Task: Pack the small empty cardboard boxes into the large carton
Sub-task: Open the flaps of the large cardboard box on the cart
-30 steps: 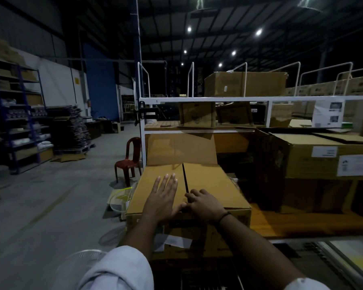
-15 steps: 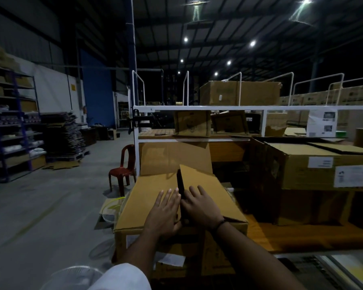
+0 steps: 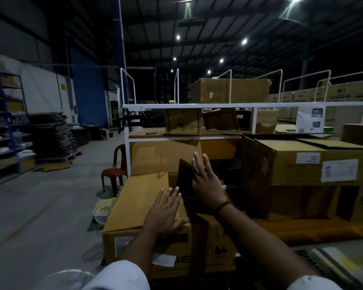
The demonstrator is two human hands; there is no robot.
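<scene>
The large carton (image 3: 147,208) stands right in front of the person, and it looks as though the work is at the opening stage, not the filling stage. One top flap (image 3: 138,201) lies flat on the left half; the other flap (image 3: 184,176) is tipped up on edge along the middle, its dark underside showing. The space beneath that raised flap is in shadow, so I cannot tell whether anything is inside yet. No small box is in either hand. I would judge the packing itself still lies ahead: finish folding the flaps back, then bring the small boxes over. Which of the cartons round about are the small empty ones I cannot say for certain; two smaller boxes (image 3: 183,122) sit on the shelf beyond the fingers, under the white rail (image 3: 218,105).

The left hand (image 3: 164,214) lies palm down on the flat flap, fingers (image 3: 172,195) stretched out and slightly spread, tips near the flap's inner edge, gripping nothing. The right hand (image 3: 208,185) is raised just beside it, fingers (image 3: 199,162) straight and close together, pressed flat against the upright flap as if pushing it open toward the right. It does not curl round the edge; it is a push, not a grasp.
</scene>
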